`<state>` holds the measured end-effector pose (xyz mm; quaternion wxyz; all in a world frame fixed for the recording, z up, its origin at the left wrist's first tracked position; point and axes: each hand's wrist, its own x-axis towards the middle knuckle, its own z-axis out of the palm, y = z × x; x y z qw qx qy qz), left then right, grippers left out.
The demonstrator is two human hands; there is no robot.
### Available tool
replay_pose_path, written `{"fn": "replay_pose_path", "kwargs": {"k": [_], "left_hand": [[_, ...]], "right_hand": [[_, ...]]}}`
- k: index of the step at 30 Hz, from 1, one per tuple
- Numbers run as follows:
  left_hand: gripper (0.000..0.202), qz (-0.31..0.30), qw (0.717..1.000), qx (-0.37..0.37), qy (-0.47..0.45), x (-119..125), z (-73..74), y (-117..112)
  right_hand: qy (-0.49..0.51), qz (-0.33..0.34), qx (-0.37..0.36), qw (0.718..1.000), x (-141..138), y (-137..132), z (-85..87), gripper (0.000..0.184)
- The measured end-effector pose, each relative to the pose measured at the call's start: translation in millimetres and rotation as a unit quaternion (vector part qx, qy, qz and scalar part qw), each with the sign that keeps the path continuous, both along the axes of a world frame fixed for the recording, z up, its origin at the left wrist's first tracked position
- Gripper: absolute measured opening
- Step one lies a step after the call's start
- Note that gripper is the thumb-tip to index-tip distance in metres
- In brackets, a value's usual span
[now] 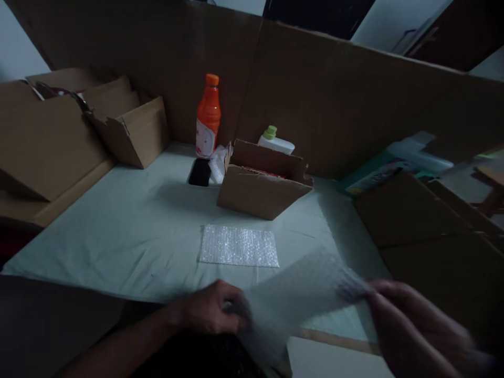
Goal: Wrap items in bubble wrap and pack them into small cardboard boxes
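While the person's left hand (216, 310), fingers curled in, grips one end of a loose, translucent sheet of bubble wrap (303, 289), the right hand (409, 315) pinches the opposite end between thumb and fingers. Stretched between the two, the sheet slants upward toward the right hand, above the near edge of a table covered in pale green cloth (118, 226). Both hands and the sheet look blurred, so I cannot make out exactly how each fingertip sits on the plastic.

Just beyond the held sheet, a flat, rectangular piece of clear bubble wrap (239, 247) lies on the cloth by itself, its long side running roughly across the table. Behind that stands a small, open-topped brown cardboard box (252, 194) with rough upper edges; something red (264, 172) shows inside it, too hidden for me to name.

Just beside the box, on the person's left, a crumpled wad of bubble wrap (218, 165) lies next to a flat, black rectangular object (199, 172). An orange plastic bottle with an orange cap and a pale label (208, 118) stands upright behind them. From behind the box peeks a white bottle with a light green cap (277, 143). Brown cardboard boxes (55, 142) sit at the table's far left, and a tall brown cardboard panel (334, 100) closes off the back.
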<state>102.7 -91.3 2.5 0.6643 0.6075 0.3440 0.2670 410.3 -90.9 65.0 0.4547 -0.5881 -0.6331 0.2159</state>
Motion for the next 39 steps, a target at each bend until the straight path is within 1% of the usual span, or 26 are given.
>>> {"fn": "replay_pose_path", "kwargs": {"k": [2, 5, 7, 8, 10, 13, 16, 18, 21, 23, 25, 27, 29, 32, 36, 39], "left_hand": [[0.014, 0.093, 0.995, -0.034, 0.025, -37, -1.1, 6], [0.024, 0.21, 0.974, -0.037, 0.07, -90, 3.9, 25], [0.034, 0.271, 0.954, -0.028, 0.129, -113, 8.2, 40], [0.039, 0.287, 0.944, -0.022, 0.159, -121, 9.3, 47], [0.045, 0.29, 0.934, -0.004, 0.211, -130, 7.2, 57], [0.048, 0.272, 0.915, 0.046, 0.295, -133, -6.8, 66], [0.048, 0.267, 0.882, 0.09, 0.378, -134, -23.5, 69], [0.05, 0.259, 0.863, 0.102, 0.421, -136, -29.1, 70], [0.061, 0.255, 0.838, 0.119, 0.468, -139, -28.8, 73], [0.068, 0.259, 0.828, 0.129, 0.48, -141, -27.5, 76], [0.071, 0.249, 0.823, 0.137, 0.492, -142, -28.8, 78], [0.071, 0.231, 0.815, 0.154, 0.509, -142, -33.0, 81], [0.07, 0.215, 0.807, 0.176, 0.521, -141, -38.1, 83], [0.065, 0.192, 0.804, 0.183, 0.533, -140, -42.4, 88], [0.058, 0.153, 0.814, 0.204, 0.521, -140, -39.7, 95], [0.058, 0.134, 0.819, 0.216, 0.515, -139, -36.2, 102]], "right_hand": [[0.019, 0.027, -0.053, 0.998, -23, 7, -15.6, 0.015], [0.026, 0.101, -0.132, 0.986, -64, 15, -53.8, 0.02], [0.022, 0.128, -0.146, 0.981, -89, 20, -78.2, 0.029], [0.013, 0.133, -0.142, 0.981, -99, 23, -87.9, 0.037], [-0.022, 0.124, -0.129, 0.984, -114, 30, -101.6, 0.05], [-0.105, 0.092, -0.122, 0.983, -124, 41, -111.3, 0.057], [-0.179, 0.082, -0.129, 0.972, -123, 48, -114.4, 0.056], [-0.21, 0.083, -0.131, 0.965, -117, 49, -113.6, 0.052], [-0.238, 0.07, -0.12, 0.961, -98, 52, -107.8, 0.041], [-0.253, 0.045, -0.095, 0.962, -82, 59, -101.5, 0.034], [-0.274, 0.034, -0.055, 0.96, -68, 72, -95.5, 0.031], [-0.306, 0.06, -0.027, 0.95, -63, 90, -91.3, 0.031], [-0.343, 0.104, -0.035, 0.933, -65, 109, -89.1, 0.035], [-0.382, 0.155, -0.086, 0.907, -80, 131, -85.9, 0.04], [-0.434, 0.198, -0.12, 0.871, -107, 142, -75.6, 0.036], [-0.466, 0.214, -0.131, 0.849, -123, 146, -68.5, 0.034]]}}
